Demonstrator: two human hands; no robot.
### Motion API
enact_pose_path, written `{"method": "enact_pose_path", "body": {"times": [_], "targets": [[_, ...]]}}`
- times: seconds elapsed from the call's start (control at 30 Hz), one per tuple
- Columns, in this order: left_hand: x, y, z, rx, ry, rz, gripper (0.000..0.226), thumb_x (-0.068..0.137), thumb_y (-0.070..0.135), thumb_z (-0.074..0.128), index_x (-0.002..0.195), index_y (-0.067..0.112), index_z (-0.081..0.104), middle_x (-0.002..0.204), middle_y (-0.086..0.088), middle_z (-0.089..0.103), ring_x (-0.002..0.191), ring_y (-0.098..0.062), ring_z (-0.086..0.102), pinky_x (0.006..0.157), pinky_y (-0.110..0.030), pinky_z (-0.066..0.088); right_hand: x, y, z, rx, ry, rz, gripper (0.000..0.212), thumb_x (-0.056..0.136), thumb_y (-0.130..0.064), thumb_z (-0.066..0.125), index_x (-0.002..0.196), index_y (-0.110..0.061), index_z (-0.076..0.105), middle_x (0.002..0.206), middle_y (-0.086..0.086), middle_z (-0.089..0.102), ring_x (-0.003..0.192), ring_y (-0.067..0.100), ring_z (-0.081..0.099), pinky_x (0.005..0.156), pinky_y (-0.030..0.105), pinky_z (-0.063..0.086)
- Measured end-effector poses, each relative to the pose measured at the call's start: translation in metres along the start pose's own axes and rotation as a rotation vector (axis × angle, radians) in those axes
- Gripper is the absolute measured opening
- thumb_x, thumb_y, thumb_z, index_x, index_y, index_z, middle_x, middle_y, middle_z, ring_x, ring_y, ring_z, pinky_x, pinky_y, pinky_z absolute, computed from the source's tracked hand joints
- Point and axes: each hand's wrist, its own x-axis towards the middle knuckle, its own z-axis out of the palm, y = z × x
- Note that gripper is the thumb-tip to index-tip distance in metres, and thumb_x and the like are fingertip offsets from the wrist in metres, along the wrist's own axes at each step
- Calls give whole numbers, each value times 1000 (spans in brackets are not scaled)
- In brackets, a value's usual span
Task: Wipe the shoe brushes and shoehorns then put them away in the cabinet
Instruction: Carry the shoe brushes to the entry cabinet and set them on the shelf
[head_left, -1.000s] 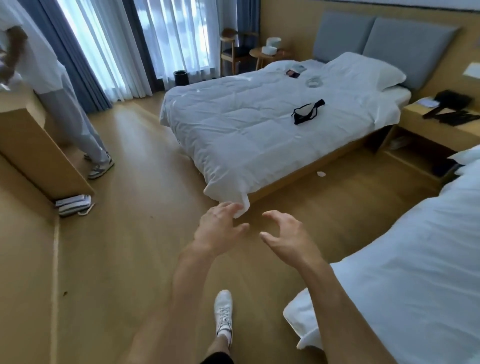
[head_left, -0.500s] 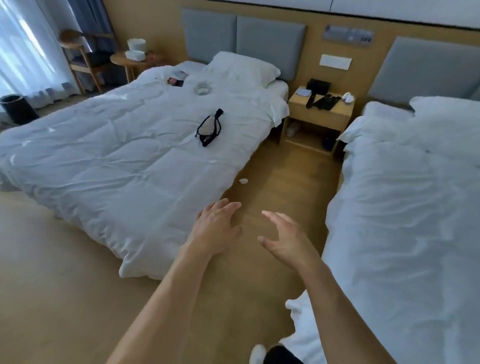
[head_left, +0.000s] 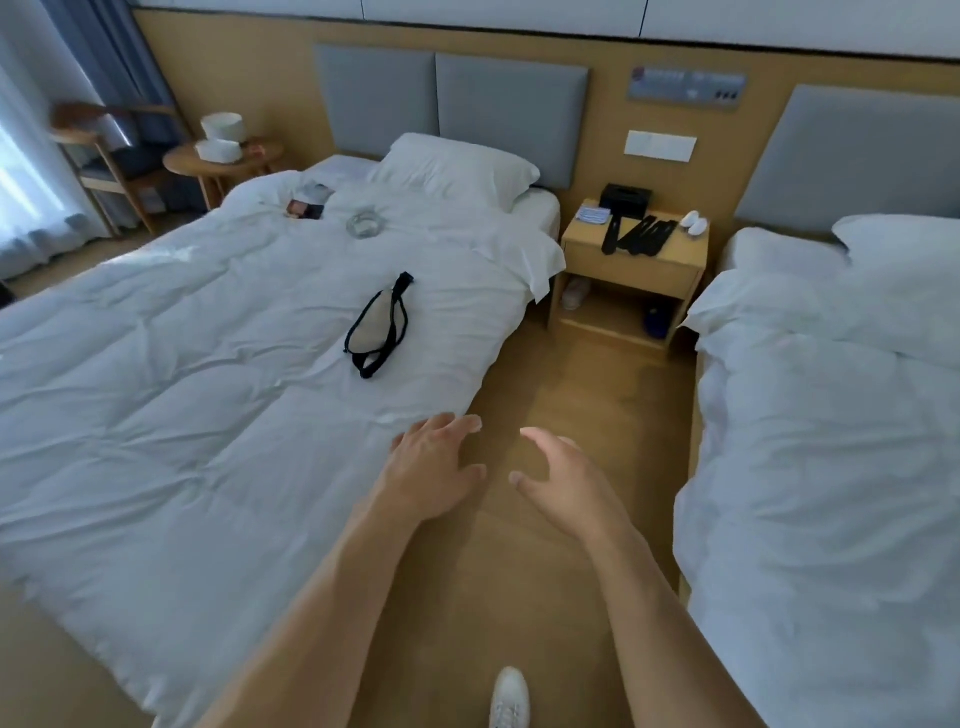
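While both hands hover spread, empty, shoehorns lie well beyond on nightstand

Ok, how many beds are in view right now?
2. One bed on the left with a pouch on it, one bed on the right; a nightstand stands between them.

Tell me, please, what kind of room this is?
Most likely a hotel twin room. Two beds with white duvets, the left bed and the right bed, share one nightstand, under a wall control panel.
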Motion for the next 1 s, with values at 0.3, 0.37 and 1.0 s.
{"method": "enact_pose_path", "body": {"times": [0.3, 0.37, 1.0], "targets": [[187, 36, -23, 12, -21, 69, 60, 93, 46, 57, 147, 33, 34, 150, 4, 40, 135, -23, 40, 111, -43, 31, 166, 30, -78, 5, 49, 89, 51, 96, -38, 60, 144, -32, 45, 144, -3, 51, 129, 17, 51, 92, 31, 41], [231, 42, -21, 5, -42, 90, 60, 92, 42, 57, 147, 32, 34, 150, 3, 40, 134, -24, 40, 111, -42, 31, 200, 41, -91, -1, 65, 114, 51, 96, -38, 61, 144, -33, 45, 144, -4, 52, 128, 17, 52, 91, 30, 41], [691, 150, -17, 37, -251, 470, 60, 90, 44, 61, 144, 34, 37, 149, 1, 41, 135, -24, 41, 109, -51, 38, 530, 118, -246, 96, 274, 418, 55, 95, -36, 63, 146, -32, 43, 146, -5, 51, 132, 15, 50, 104, 32, 44]]}}
